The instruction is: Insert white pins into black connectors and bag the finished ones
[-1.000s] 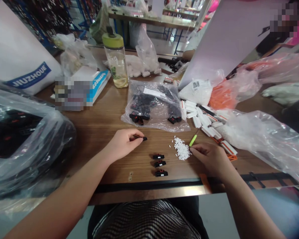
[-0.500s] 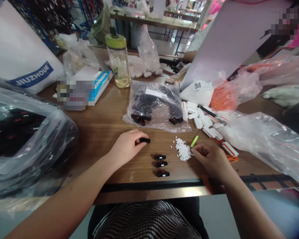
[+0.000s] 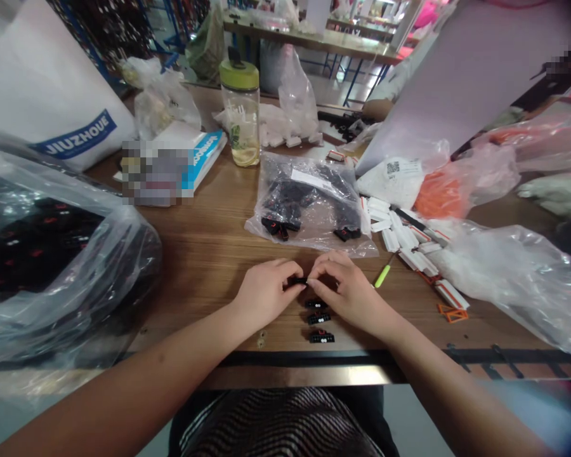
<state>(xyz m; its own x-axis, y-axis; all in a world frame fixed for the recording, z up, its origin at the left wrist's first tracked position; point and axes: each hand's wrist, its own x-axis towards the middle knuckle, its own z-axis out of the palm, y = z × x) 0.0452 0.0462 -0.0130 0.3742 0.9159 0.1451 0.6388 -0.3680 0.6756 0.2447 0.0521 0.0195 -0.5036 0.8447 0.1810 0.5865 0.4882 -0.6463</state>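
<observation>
My left hand (image 3: pixel 266 293) pinches a small black connector (image 3: pixel 299 280) between thumb and fingers. My right hand (image 3: pixel 349 292) meets it from the right, its fingertips pinched together against the same connector; anything between them is too small to see. Three more black connectors (image 3: pixel 320 319) lie in a short column on the wooden table (image 3: pixel 204 254), just below both hands. A green-handled tool (image 3: pixel 383 275) rests on the table right of my right hand. The pile of small white pieces is hidden behind my right hand.
A clear bag of black connectors (image 3: pixel 309 203) lies just beyond the hands. A big plastic bag of black parts (image 3: pixel 52 254) fills the left. White and orange parts (image 3: pixel 419 244) and clear bags (image 3: pixel 514 273) crowd the right. A water bottle (image 3: pixel 240 114) stands at the back.
My right hand left the white pile and came left to meet my left hand on the black connector. The view has shifted slightly.
</observation>
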